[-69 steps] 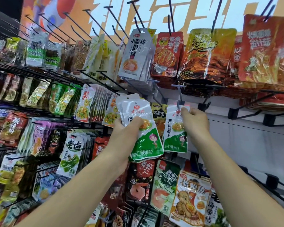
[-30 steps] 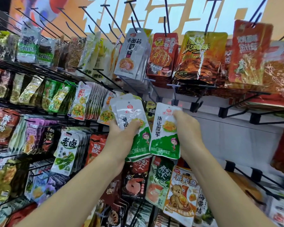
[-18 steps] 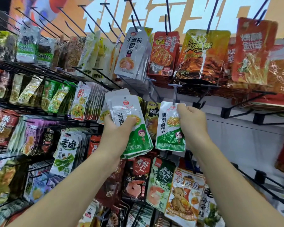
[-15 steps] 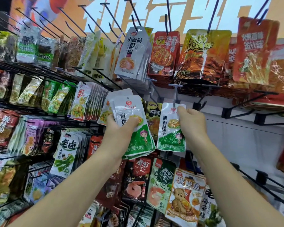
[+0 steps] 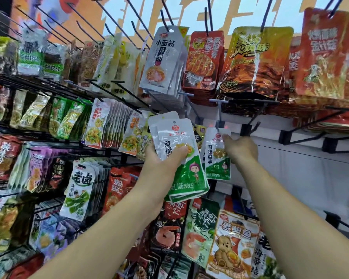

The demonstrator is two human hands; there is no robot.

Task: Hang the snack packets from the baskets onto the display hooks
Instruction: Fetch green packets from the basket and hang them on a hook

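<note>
**Fig. Hanging step, mid-cycle.** The left grip (image 5: pixel 165 160) is wrapped round a stack of green-and-white packets (image 5: pixel 189 178), thumb across the front. It holds the stack upright just left of the right grip (image 5: pixel 241 151).

The right grip holds nothing and its fingers are nearly straight. Its index tip touches the upper right edge of the single packet (image 5: pixel 217 160). That pkt hangs by its top from the hook (image 5: pixel 219 115), up and to the left of the right grip. Whether it sits fully back on the rod can't be told from this angle.

Judged step: one pkt of this kind is on the hook and several are left in the stack. Baskets not in view.

Next move prob. calls for:
- The right grip crosses to the stack beside it and pinches the front pkt by its top edge.
- It peels that pkt off w/o dragging the rest.
- It lines the hole up w/ the hook tip and slides the pkt on in front of the hung one.
- The left grip eases its thumb just enough to free one pkt.
</note>
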